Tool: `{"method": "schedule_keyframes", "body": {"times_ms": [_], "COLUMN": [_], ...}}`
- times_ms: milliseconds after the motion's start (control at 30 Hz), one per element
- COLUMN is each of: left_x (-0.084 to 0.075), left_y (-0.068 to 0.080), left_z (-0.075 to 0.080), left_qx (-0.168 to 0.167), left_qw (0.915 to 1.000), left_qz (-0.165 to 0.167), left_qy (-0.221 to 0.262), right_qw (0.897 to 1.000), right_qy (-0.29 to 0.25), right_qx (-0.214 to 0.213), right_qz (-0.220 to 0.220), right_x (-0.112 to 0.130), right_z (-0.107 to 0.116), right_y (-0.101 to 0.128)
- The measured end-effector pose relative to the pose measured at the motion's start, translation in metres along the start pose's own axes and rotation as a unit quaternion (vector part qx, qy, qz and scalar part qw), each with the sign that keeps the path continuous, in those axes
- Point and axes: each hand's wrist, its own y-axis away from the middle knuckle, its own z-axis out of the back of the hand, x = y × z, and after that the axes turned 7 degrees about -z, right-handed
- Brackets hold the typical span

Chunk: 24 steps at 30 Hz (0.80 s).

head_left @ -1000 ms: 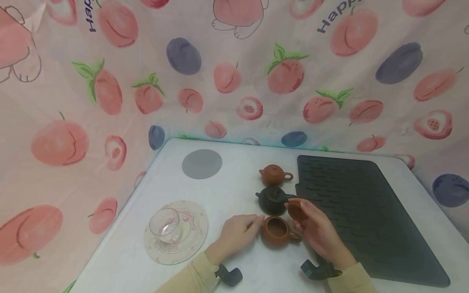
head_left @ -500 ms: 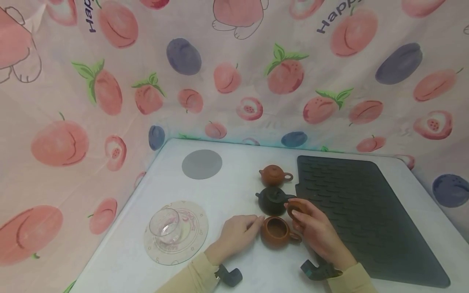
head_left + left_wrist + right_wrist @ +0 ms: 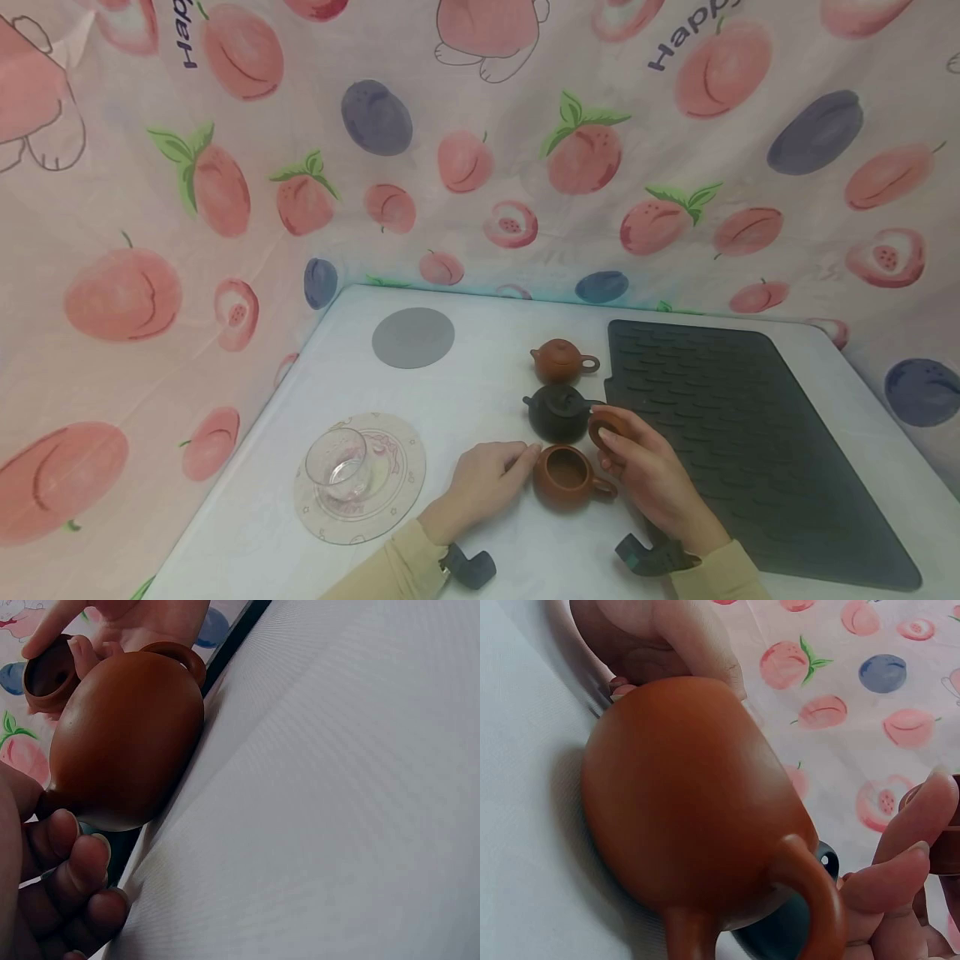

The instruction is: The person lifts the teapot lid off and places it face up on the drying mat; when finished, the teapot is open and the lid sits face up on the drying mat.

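Low in the middle of the head view, the open brown teapot (image 3: 567,477) stands on the white surface (image 3: 465,392), its inside apparently empty. The left hand (image 3: 483,483) rests curled fingers against its spout side. The right hand (image 3: 652,475) pinches the small lid (image 3: 606,429) just above the handle. Both pieces look like hard, smooth, breakable clay, best held by body and handle.

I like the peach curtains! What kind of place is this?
Probably a small tea-making corner set up for filming. A white table holds three little clay teapots, such as the open one, beside a dark mat, and fruit-print cloth hangs around it like a booth.
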Motion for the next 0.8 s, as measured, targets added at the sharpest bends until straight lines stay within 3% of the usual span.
{"method": "schedule_keyframes", "body": {"times_ms": [300, 800], "left_x": [0.0016, 0.0023], "left_y": [-0.0003, -0.0008], "left_z": [-0.0006, -0.0011], "left_qx": [-0.004, 0.005], "left_qw": [1.0000, 1.0000], "left_qz": [-0.008, -0.005], "left_qy": [-0.001, -0.003], "right_qw": [1.000, 1.000], "right_qy": [0.014, -0.010], "right_qx": [0.007, 0.016], "right_qz": [-0.004, 0.017], "right_x": [0.0003, -0.0008], "right_z": [-0.0017, -0.0022], "right_y": [0.0001, 0.0014]}}
